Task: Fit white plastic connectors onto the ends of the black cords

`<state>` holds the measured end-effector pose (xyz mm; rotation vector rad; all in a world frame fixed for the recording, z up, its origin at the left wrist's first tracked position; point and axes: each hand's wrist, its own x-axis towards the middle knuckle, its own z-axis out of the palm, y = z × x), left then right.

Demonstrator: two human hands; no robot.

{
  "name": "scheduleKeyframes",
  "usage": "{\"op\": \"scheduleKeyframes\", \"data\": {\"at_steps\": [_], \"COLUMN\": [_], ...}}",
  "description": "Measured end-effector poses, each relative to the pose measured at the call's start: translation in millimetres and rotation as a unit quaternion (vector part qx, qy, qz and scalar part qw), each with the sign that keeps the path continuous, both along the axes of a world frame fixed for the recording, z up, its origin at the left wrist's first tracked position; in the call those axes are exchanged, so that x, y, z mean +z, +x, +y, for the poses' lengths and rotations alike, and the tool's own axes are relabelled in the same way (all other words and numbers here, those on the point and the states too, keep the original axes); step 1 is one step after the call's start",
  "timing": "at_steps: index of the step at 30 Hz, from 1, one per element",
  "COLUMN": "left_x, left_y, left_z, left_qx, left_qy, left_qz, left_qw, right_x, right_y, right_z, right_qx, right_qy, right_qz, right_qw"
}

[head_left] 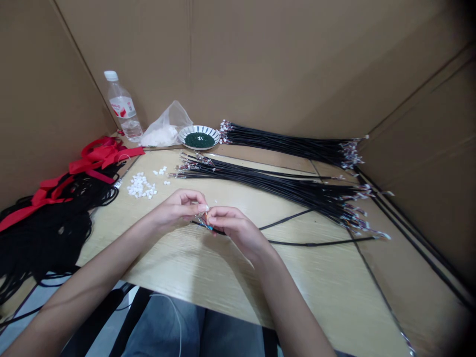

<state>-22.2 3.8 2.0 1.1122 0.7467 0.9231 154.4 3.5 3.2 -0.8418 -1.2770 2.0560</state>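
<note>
My left hand point(177, 208) and my right hand point(234, 229) meet over the middle of the wooden table point(208, 272). Both are pinched together on the end of a black cable point(320, 243), where thin coloured wires point(205, 221) stick out between the fingertips. My left fingertips also seem to pinch a small white connector point(206, 208). The cable runs off to the right across the table. A second loose black cable point(286, 218) lies just behind it.
A pile of small white connectors point(142, 187) lies left of centre. Two bundles of black cables point(282, 186) point(293, 144) lie behind. A dish of dark green bits point(199, 137), a plastic bag point(165, 130), a water bottle point(122, 106) stand at the back. Red ribbons point(89, 158) and black cords point(40, 233) cover the left. Cardboard walls surround the table.
</note>
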Motion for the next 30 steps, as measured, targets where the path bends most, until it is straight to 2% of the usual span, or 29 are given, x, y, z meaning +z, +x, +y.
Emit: {"op": "scheduleKeyframes", "data": {"at_steps": [22,30], "left_x": [-1.9,-1.2], "left_y": [-2.0,-0.8], "left_z": [1.9,0.5], "left_qx": [-0.006,0.001], "left_qy": [-0.016,0.008], "left_qz": [0.007,0.004], "left_qw": [1.000,1.000], "right_x": [-0.3,-1.1], "right_y": [-0.3,-0.5], "right_z": [0.0,-0.1], "right_qx": [0.002,0.003], "right_qy": [0.003,0.008], "right_qz": [0.001,0.002], "right_qw": [1.000,1.000]}}
